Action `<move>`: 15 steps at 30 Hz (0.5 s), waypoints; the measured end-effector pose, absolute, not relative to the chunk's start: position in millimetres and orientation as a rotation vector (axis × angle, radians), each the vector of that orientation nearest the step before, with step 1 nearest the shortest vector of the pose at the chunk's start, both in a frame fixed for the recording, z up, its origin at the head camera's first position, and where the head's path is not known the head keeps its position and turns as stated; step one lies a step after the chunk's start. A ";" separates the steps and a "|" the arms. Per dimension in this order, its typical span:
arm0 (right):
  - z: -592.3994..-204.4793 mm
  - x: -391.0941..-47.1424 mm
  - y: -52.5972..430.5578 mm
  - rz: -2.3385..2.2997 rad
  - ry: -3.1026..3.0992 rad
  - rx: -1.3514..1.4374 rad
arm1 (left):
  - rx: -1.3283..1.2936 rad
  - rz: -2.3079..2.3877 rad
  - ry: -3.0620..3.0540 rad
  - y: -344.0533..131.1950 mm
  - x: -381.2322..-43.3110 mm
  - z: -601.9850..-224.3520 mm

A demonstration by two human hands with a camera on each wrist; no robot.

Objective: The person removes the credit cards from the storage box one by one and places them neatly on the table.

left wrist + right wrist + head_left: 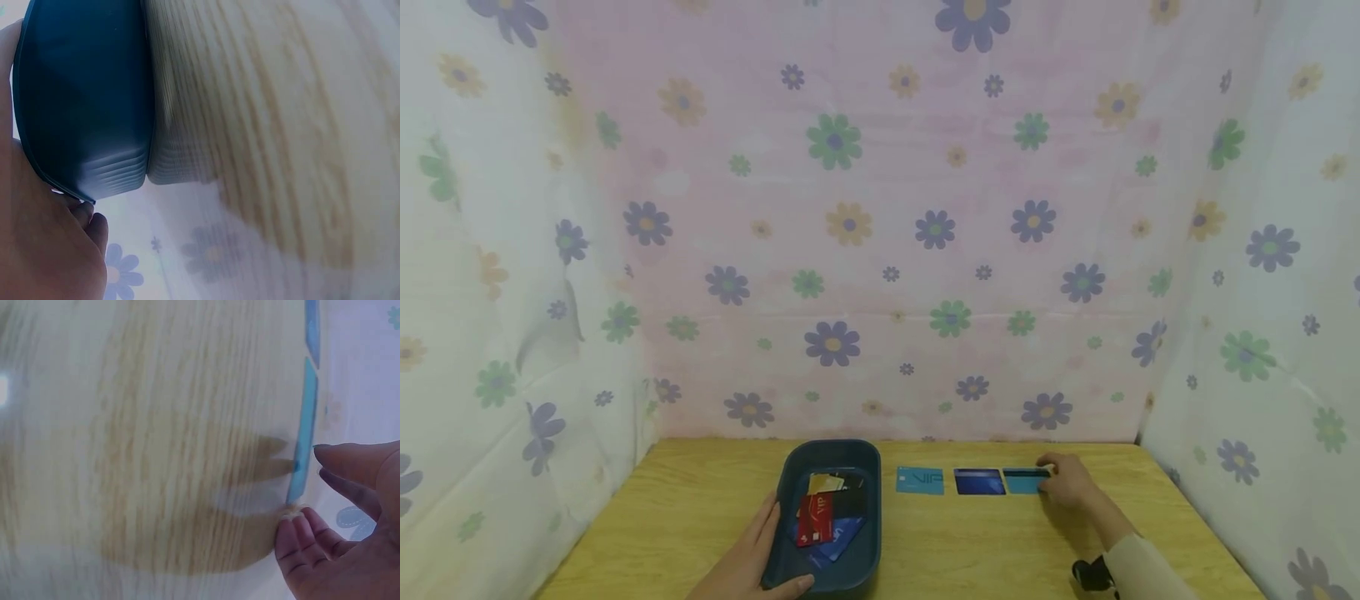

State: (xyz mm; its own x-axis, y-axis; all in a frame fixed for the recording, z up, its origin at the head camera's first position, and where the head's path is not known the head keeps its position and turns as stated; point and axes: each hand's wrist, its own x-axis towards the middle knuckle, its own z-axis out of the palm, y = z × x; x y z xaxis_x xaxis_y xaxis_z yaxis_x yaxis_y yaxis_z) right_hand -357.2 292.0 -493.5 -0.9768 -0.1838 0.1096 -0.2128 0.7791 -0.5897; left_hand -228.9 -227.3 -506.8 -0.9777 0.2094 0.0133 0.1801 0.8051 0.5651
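My left hand [748, 554] grips the near left side of a dark blue tray [874, 533], thumb over the rim and fingers along its outer wall. In the left wrist view the tray's side [87, 94] fills the upper left. Inside the tray lie a red VIP card [815, 518], blue cards [842, 537], dark cards and a gold-toned one, overlapping. At the right, my right hand [1067, 479] has its fingertips at the right end of a light blue card [1022, 482] with a dark stripe. The right wrist view shows this card [303, 434] flat, fingers bent beside it.
Left of the striped card, a dark blue card [979, 482] and a light blue card [920, 480] lie in a row on the wood-grain table [970, 550]. Flower-patterned cloth [880, 250] hangs behind and on both sides. A black device [1093, 575] sits at the right wrist.
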 end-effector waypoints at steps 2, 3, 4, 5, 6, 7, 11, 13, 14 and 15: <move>-492.8 -355.1 293.2 0.992 -2.921 0.319 | 0.309 0.913 2.933 -226.7 -228.7 -506.8; -492.1 -353.7 293.7 1.006 -2.919 0.310 | 0.304 0.911 2.932 -226.5 -228.6 -506.9; -491.0 -352.0 294.2 1.019 -2.921 0.307 | 0.300 0.910 2.933 -226.4 -228.5 -506.9; -489.6 -350.2 294.5 1.041 -2.920 0.299 | 0.296 0.909 2.932 -226.3 -228.4 -507.0; -488.4 -348.4 295.1 1.058 -2.919 0.295 | 0.294 0.908 2.933 -226.3 -228.6 -507.1; -486.6 -346.1 295.2 1.082 -2.917 0.279 | 0.291 0.909 2.932 -226.3 -228.8 -507.1; -481.9 -338.6 297.1 1.152 -2.913 0.250 | 0.297 0.911 2.932 -226.9 -229.4 -507.5; -480.3 -335.6 298.0 1.179 -2.907 0.243 | 0.297 0.910 2.932 -227.1 -229.3 -507.1; -479.3 -334.6 298.3 1.184 -2.905 0.254 | 0.296 0.910 2.930 -227.1 -229.3 -506.7; -478.1 -333.7 298.3 1.187 -2.903 0.261 | 0.290 0.907 2.928 -227.0 -229.6 -506.3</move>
